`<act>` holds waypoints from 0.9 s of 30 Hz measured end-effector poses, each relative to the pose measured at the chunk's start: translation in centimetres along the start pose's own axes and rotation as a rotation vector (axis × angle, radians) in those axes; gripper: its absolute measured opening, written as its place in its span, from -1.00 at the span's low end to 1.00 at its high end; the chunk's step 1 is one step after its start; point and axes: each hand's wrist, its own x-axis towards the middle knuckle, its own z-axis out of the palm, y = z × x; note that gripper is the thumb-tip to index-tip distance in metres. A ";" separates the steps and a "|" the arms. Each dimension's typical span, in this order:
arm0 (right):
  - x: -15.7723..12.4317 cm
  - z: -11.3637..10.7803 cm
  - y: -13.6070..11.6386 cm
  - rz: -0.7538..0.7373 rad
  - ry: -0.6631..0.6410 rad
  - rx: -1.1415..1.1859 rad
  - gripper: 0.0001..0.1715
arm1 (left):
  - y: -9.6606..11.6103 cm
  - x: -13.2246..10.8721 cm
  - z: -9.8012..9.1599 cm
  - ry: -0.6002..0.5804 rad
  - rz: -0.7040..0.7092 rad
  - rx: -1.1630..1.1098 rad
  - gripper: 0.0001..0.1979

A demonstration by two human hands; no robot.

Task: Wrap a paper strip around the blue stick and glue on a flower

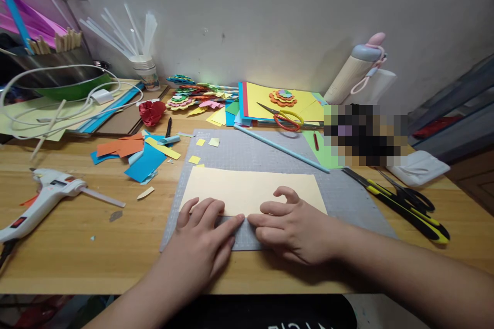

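A cream sheet of paper (247,185) lies lengthwise across a grey cutting mat (347,205). My left hand (203,234) rests at the sheet's near edge, fingers apart, the index finger stretched toward the middle. From the other side, my right hand (297,229) touches the same edge, its fingers spread and slightly bent. The two index fingertips almost meet at mid-edge. Neither hand visibly grips the paper; what lies under the palms is hidden. Beyond the sheet are small yellow paper squares (194,160) and a light blue paper stick (283,149).
At left lie a white glue gun (46,198) and blue (144,162) and orange paper scraps (121,145). A yellow-black utility knife (405,211) and black scissors (409,195) are right. Behind are red-yellow scissors (287,118), layered paper flowers (185,100), and a bottle (351,72).
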 end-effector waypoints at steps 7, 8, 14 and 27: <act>-2.5 -0.1 -0.2 0.109 -0.018 0.051 -0.89 | -0.1 -0.1 0.1 0.004 -0.009 -0.006 -0.66; -3.0 -0.2 -0.3 0.122 -0.023 0.058 -0.89 | -0.1 -0.1 0.0 0.005 -0.010 -0.007 -0.66; -5.7 -0.8 -0.5 0.197 -0.019 0.079 -0.91 | -0.2 -0.1 0.1 0.010 -0.002 -0.004 -0.65; -11.1 -2.0 -0.9 0.305 -0.003 -0.054 -0.83 | -0.2 -0.1 0.0 0.041 0.022 -0.007 -0.66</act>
